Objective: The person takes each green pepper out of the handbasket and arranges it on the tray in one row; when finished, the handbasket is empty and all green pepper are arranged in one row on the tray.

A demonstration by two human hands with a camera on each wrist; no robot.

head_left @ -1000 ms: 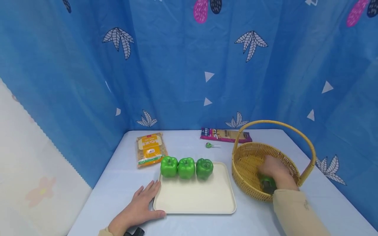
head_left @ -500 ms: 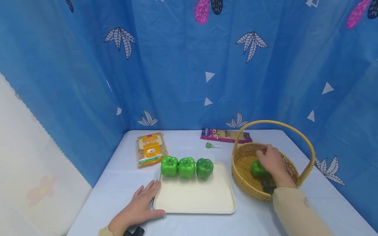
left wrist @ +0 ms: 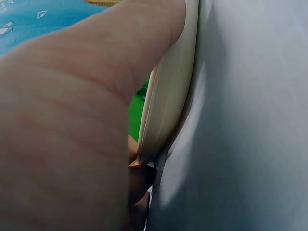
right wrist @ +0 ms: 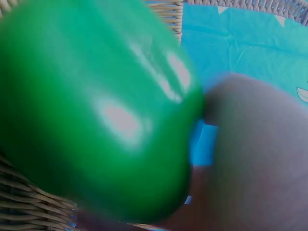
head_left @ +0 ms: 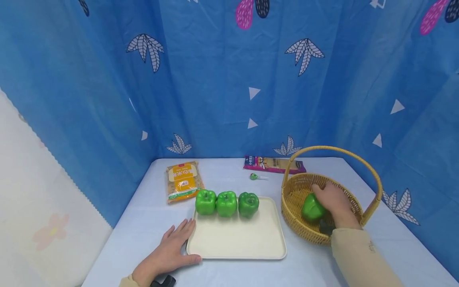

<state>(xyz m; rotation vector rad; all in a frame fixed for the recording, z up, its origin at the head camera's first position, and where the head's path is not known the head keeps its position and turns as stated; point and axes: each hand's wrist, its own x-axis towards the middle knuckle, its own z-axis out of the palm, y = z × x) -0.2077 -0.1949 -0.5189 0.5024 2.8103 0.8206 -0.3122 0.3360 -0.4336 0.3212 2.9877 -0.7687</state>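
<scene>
In the head view my right hand [head_left: 332,198] reaches into a wicker basket [head_left: 299,226] and grips a green bell pepper [head_left: 312,209], its fingers at the pepper's upper right. Close up in the right wrist view, the glossy bell pepper [right wrist: 96,110] fills the left side, and part of the hand [right wrist: 260,159] shows blurred on the right. My left hand [head_left: 172,248] lies with spread fingers against the left edge of a cream tray [head_left: 236,239]. Three more green peppers [head_left: 226,204] stand in a row along the tray's back edge, the right one darker.
Behind the tray at left lies an orange-labelled food packet [head_left: 183,181]. A small green lollipop [head_left: 254,176] and a long purple-and-tan packet [head_left: 274,164] lie farther back. The basket's tall handle [head_left: 337,149] arches over the right hand.
Inside the basket my right hand has risen and turned, and the pepper under it has come into fuller view, tilting and shifting left. The left hand and tray stay put.
</scene>
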